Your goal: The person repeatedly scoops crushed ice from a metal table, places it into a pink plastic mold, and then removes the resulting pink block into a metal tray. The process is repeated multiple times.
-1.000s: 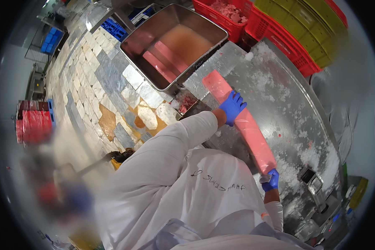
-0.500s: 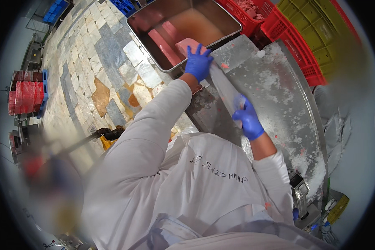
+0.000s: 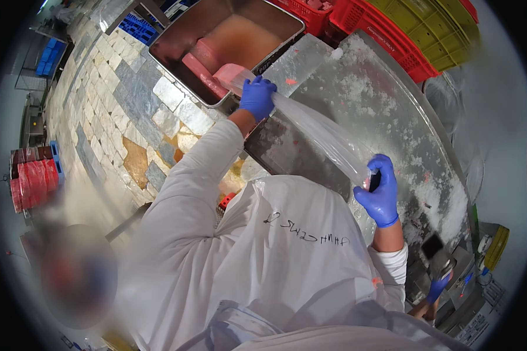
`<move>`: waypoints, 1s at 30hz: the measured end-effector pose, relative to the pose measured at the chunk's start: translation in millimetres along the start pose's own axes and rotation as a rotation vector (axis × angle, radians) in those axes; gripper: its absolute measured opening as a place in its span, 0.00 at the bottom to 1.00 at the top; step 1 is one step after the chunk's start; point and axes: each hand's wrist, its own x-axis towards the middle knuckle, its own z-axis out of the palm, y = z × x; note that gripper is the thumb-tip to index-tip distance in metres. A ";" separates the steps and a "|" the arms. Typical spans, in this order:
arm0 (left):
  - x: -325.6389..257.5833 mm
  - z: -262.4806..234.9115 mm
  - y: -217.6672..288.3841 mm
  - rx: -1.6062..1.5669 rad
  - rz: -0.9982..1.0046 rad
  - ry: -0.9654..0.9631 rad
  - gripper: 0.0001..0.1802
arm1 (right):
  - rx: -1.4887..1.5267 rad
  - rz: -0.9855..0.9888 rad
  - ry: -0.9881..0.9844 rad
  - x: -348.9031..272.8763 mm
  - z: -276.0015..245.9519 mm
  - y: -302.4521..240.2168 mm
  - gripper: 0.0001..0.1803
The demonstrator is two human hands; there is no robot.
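Observation:
A pink frozen meat block (image 3: 229, 75) rests over the near edge of the metal tub (image 3: 225, 104), its near end covered by a clear plastic bag (image 3: 319, 131). My left hand (image 3: 257, 98), blue-gloved, has its fingers closed on the plastic right beside the block. The bag runs taut from there to my right hand (image 3: 380, 190), also in a blue glove, which grips its far end over the steel table. A small dark object shows between the right thumb and fingers; its kind is unclear. More pink blocks (image 3: 205, 76) lie inside the tub.
Ice crumbs and pink scraps litter the steel table (image 3: 357, 99). Red crates (image 3: 386, 38) and a yellow-green crate (image 3: 421, 29) stand beyond it. At lower right, another person's gloved hand (image 3: 438, 288) is near a metal device. Stone flooring (image 3: 129, 105) extends left.
My right hand has drawn away from the left, toward the lower right, stretching out the plastic bag. Another person's gloved hand and forearm now show more at lower right. The view has shifted.

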 end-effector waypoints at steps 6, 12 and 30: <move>-7.3 25.2 -59.1 0.084 -0.228 -0.079 0.37 | -0.174 -0.008 -0.164 19.2 49.0 -14.4 0.22; 56.9 121.5 -150.9 0.035 -0.304 -0.432 0.40 | -0.312 -0.008 -0.259 67.4 134.2 3.7 0.23; -39.3 0.4 -72.2 -0.311 0.286 0.334 0.16 | -0.281 -0.096 0.229 -49.6 -29.7 -48.5 0.28</move>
